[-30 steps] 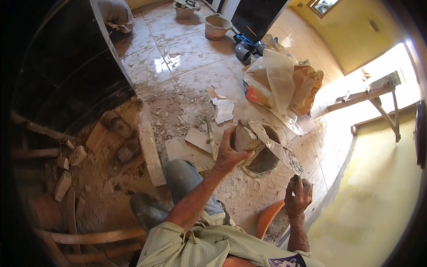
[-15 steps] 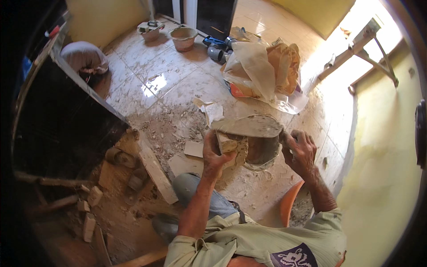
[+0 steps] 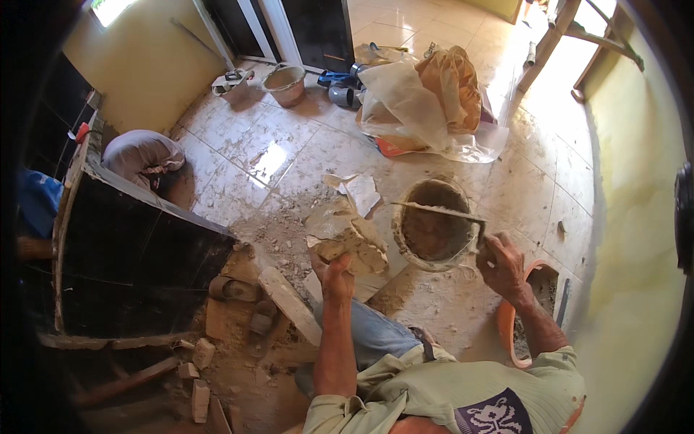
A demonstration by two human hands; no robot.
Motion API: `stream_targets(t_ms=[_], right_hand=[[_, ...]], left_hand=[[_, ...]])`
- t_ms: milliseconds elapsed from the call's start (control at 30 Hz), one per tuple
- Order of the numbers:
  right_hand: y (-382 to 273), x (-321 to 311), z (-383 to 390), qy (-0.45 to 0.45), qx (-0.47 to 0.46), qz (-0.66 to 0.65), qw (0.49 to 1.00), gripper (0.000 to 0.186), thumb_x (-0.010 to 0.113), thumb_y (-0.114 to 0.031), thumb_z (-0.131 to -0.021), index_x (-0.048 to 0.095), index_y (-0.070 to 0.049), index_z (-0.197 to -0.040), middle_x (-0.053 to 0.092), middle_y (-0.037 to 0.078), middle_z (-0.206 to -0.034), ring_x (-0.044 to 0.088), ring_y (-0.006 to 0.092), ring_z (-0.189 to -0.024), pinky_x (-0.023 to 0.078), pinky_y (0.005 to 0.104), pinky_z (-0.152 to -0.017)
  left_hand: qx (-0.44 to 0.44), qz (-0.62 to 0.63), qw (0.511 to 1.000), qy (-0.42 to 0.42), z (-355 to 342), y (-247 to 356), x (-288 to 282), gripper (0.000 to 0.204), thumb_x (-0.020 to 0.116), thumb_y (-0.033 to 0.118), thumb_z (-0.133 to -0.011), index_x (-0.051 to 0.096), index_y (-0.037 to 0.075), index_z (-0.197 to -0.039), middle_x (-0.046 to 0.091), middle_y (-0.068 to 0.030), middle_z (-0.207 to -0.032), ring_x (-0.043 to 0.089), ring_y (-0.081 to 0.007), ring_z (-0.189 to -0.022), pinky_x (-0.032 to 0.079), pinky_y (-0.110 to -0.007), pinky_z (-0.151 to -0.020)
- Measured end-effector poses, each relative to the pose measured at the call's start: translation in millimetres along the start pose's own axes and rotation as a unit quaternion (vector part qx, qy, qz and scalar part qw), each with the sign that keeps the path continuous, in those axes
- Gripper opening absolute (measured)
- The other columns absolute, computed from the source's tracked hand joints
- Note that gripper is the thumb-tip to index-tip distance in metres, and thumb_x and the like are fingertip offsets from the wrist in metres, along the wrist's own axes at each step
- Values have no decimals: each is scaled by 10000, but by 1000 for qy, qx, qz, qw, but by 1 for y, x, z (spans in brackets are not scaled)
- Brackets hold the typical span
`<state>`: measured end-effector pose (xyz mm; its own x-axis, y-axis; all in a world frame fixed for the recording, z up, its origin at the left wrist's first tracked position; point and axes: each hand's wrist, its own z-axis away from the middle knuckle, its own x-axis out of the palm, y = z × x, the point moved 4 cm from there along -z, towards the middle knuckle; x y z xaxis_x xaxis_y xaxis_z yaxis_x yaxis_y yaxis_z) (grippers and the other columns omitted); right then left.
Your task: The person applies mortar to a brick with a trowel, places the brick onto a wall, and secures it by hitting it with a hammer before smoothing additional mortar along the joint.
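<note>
My left hand (image 3: 336, 278) grips a flat tile piece (image 3: 344, 220) with clumps of pale mortar on it, held over the floor. My right hand (image 3: 504, 264) is closed round the handle of a trowel (image 3: 442, 210). Its blade is turned nearly edge-on and lies across the mouth of a mortar-smeared bucket (image 3: 403, 242), which stands in front of me. Dark, wet-looking stuff shows inside the bucket. Beside my right forearm is an orange basin (image 3: 507, 329), partly hidden by the arm.
A black-tiled low wall (image 3: 137, 253) runs along the left, with a bent grey-clothed shape (image 3: 141, 153) behind it. Sandals (image 3: 235, 288) and rubble lie near my legs. Ahead are plastic-wrapped bags (image 3: 405, 108) and a mortar tub (image 3: 285, 87). A yellow wall (image 3: 636, 239) bounds the right.
The tile piece in my left hand has moved left, away from the bucket. The trowel has turned from showing its flat face to nearly edge-on. The view has shifted left.
</note>
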<state>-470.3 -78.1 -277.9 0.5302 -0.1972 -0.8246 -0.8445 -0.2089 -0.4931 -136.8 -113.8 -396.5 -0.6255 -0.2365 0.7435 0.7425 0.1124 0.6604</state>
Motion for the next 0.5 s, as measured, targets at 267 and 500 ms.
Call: stream_targets(t_ms=[267, 500], right_hand=[[-32, 23, -4, -380, 191, -307, 851, 264, 669, -233, -813, 592, -26, -959, 580, 81, -689, 606, 182, -645, 479, 341, -600], [-63, 24, -13, -488, 119, -294, 813, 230, 597, -288, -866, 581, -66, -922, 560, 34, -642, 551, 126, -611, 435, 298, -572]], left_hand=[[50, 62, 996, -45, 11, 33, 13, 615, 683, 122, -695, 490, 5, -1266, 583, -110, -1176, 595, -273, -1079, 518, -414, -929], [19, 38, 999, -30, 10, 23, -9, 481, 653, 183, -729, 550, 61, -1183, 585, -73, -1141, 589, -282, -1034, 509, -465, -889]])
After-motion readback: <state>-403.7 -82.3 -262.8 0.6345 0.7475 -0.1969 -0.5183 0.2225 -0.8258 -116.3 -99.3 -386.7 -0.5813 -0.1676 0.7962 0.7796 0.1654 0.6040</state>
